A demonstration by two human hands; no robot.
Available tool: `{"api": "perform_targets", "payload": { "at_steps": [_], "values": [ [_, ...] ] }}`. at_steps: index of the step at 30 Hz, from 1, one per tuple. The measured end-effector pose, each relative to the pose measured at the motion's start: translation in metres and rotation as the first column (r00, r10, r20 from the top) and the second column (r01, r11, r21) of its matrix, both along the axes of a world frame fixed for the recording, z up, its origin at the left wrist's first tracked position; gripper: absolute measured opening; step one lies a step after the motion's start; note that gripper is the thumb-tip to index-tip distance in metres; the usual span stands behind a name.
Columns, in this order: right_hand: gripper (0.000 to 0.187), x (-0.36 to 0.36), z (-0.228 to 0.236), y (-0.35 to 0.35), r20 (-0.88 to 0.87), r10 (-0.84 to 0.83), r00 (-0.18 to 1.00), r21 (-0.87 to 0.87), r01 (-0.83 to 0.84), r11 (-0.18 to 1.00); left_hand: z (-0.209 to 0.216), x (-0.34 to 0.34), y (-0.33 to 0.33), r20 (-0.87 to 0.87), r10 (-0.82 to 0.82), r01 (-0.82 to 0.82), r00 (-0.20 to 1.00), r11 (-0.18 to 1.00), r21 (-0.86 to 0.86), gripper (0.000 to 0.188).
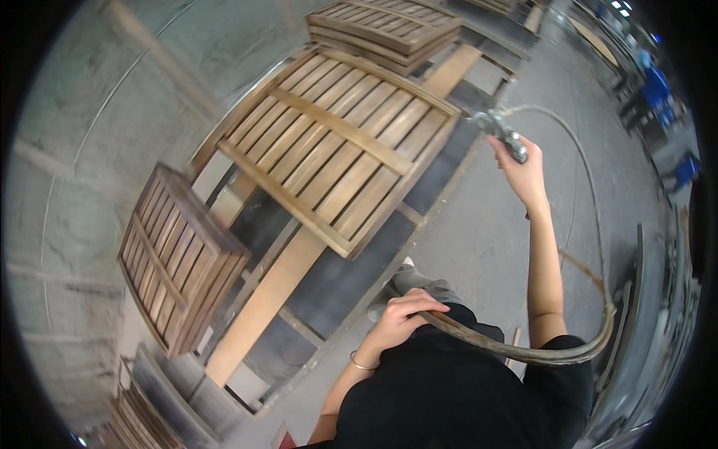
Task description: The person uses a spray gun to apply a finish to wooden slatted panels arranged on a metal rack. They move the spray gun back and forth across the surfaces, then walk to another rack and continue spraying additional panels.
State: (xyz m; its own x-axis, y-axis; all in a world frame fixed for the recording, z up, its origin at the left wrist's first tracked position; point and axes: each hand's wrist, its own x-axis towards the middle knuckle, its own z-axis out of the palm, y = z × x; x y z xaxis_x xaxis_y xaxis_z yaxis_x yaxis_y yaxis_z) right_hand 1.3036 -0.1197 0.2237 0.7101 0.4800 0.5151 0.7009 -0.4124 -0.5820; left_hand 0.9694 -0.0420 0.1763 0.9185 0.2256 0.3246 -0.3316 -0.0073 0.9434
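My right hand [522,173] is raised and wrapped round a metal spray gun [499,133], whose head points left toward the near corner of a slatted wooden panel [329,146]. From the gun a hose [587,168] loops out to the right and comes back across my body. Near my waist, my left hand [407,308] is closed on that hose; a bracelet circles the wrist. The brown panel lies on a rack, its slats crossed by one batten. A gap separates gun and panel. The trigger and most of the right fingers are hidden or blurred.
Another stack of slatted panels [385,26] lies beyond, and one more [176,262] leans at the left. Pale boards [265,307] cross the low rack frame. A stained wall covering [67,187] runs along the left. People in blue [657,86] are far off at the right.
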Motion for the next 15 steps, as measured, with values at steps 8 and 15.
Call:
{"api": "perform_targets", "payload": {
  "at_steps": [8, 15],
  "values": [
    [0.03, -0.04, -0.013, -0.137, -0.482, -0.374, 0.792, 0.216, 0.521, 0.826, 0.0, 0.023, -0.005, -0.02, -0.029, 0.03, 0.999, 0.999, 0.033, 0.023],
    [0.028, -0.066, -0.061, -0.191, -0.337, -0.555, 0.761, 0.044, 0.601, 0.798, -0.006, 0.053, -0.028, 0.012, -0.336, 0.336, 0.942, 0.942, 0.01, 0.029]
  ]
}}
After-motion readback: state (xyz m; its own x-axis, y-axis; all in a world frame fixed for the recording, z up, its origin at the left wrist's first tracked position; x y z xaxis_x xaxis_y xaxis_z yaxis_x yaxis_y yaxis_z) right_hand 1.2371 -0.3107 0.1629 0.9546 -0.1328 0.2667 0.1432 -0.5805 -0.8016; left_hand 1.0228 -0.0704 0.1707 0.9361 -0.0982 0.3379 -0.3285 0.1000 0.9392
